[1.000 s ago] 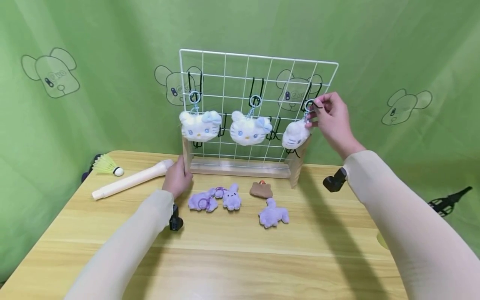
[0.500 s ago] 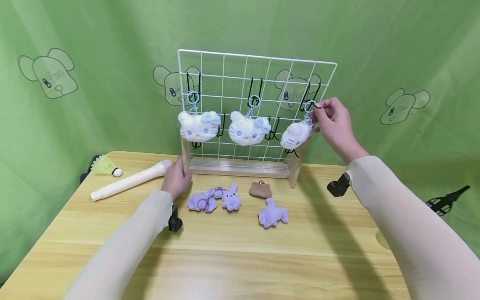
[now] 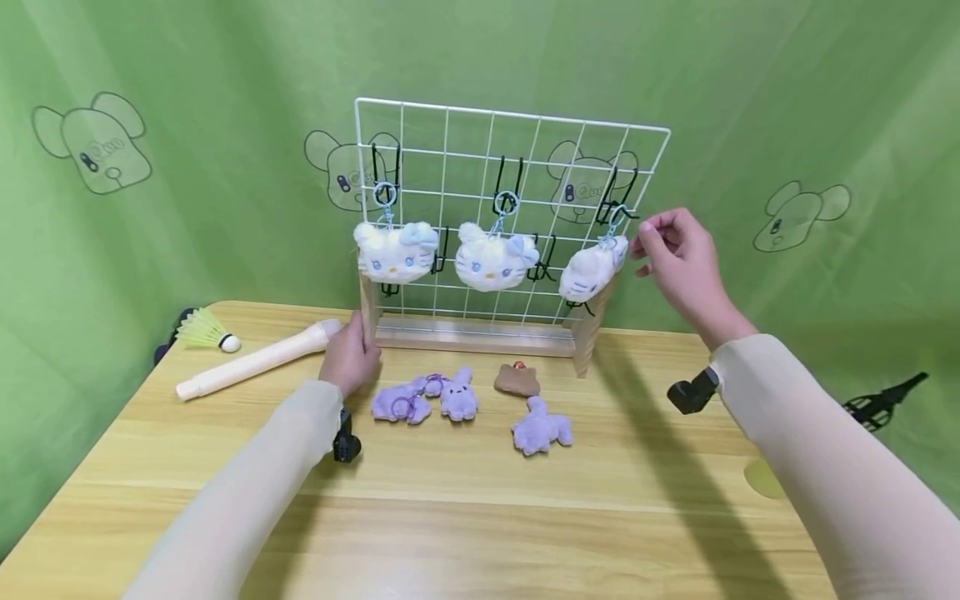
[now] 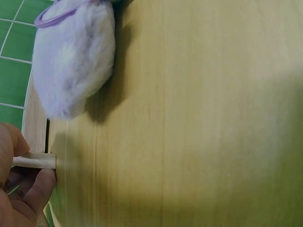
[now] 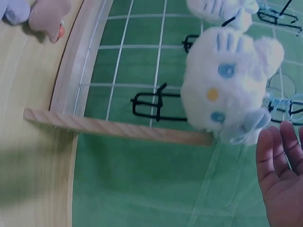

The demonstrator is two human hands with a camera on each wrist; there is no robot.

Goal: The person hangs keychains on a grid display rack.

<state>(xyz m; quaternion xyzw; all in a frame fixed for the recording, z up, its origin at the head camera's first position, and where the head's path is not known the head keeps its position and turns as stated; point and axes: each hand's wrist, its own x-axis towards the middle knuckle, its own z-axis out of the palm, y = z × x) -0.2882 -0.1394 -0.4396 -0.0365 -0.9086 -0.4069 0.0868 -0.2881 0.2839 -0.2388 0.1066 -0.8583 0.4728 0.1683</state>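
A white wire grid rack (image 3: 512, 114) stands on a wooden base. From its upper black hooks hang three white plush cat-head keychains with blue bows: the left one (image 3: 396, 252), the middle one (image 3: 495, 258) and the right one (image 3: 588, 273), the last turned sideways in the head view. My right hand (image 3: 684, 258) is just right of that keychain, fingers loosely bent and holding nothing; whether a fingertip touches the plush, I cannot tell. With thumb and fingers, my left hand (image 3: 349, 357) grips the rack's left wooden leg (image 4: 35, 161) at the tabletop.
Purple plush keychains (image 3: 459, 396) lie before the rack, another purple plush (image 3: 540, 429) to their right. Near it is a brown plush piece (image 3: 517, 380). A pale tube (image 3: 258, 360) and a yellow shuttlecock (image 3: 206, 330) lie at left. A green curtain (image 3: 750, 100) hangs behind.
My right hand has let go of the right keychain's ring and moved slightly right and down. That keychain now hangs by itself on its hook. The left hand keeps its grip.
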